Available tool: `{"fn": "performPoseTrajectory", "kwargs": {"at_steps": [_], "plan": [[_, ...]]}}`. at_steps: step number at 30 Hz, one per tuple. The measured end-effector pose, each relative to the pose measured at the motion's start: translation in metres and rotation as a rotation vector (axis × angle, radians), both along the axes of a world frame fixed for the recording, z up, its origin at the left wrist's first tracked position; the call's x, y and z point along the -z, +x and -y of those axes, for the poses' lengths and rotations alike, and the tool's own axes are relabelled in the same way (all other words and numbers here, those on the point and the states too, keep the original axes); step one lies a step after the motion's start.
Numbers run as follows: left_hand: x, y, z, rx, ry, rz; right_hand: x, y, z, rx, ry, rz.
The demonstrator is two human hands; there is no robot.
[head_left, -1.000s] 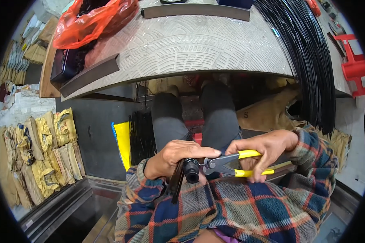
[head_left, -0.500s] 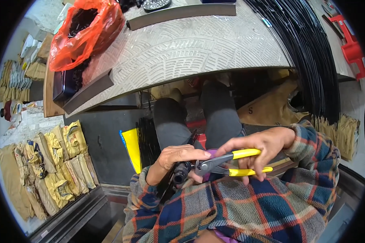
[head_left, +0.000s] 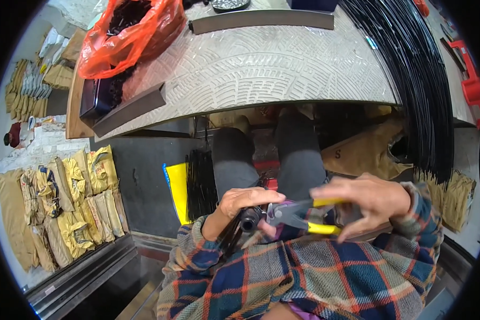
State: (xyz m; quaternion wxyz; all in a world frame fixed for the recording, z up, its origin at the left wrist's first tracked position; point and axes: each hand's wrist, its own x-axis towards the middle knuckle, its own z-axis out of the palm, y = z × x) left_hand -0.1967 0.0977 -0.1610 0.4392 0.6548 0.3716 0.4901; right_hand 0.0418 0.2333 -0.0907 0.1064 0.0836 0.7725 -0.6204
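Observation:
In front of my lap, my left hand [head_left: 246, 201] is closed around a black part with a round, hollow tube end [head_left: 249, 219], and thin dark rods show below it. A pair of pliers [head_left: 294, 214] with grey jaws and yellow handles lies across from it, its handles spread. The jaws reach to the fingers of my left hand, and their tips are partly hidden there. My right hand [head_left: 365, 201], smeared by motion, is around the plier handles, fingers over the upper one and thumb side near the lower one. A bit of purple shows behind the jaws.
A patterned grey table [head_left: 272, 69] curves ahead, bearing a red plastic bag [head_left: 130, 45] of small black pieces, a dark metal strip [head_left: 261, 21] and a long bundle of black rods [head_left: 424, 96] overhanging its right edge. Wrapped packages [head_left: 69, 202] lie at left.
The pliers and my right hand have shifted relative to each other, with the fingers spreading wider over the handles. My left hand still holds the black part. The whole view has moved slightly.

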Motion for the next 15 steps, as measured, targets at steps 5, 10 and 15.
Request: {"fn": "performPoseTrajectory", "kwargs": {"at_steps": [5,10,15], "plan": [[0.013,0.012,0.016,-0.28,-0.042,-0.062,0.029,-0.007,0.029,0.076,1.014,-0.122],[0.013,0.011,0.017,-0.334,-0.012,-0.051,0.025,-0.02,0.022,0.123,1.108,-0.192],[0.007,0.007,0.015,-0.307,-0.102,-0.013,0.026,-0.018,0.025,0.103,1.052,-0.134]]}}
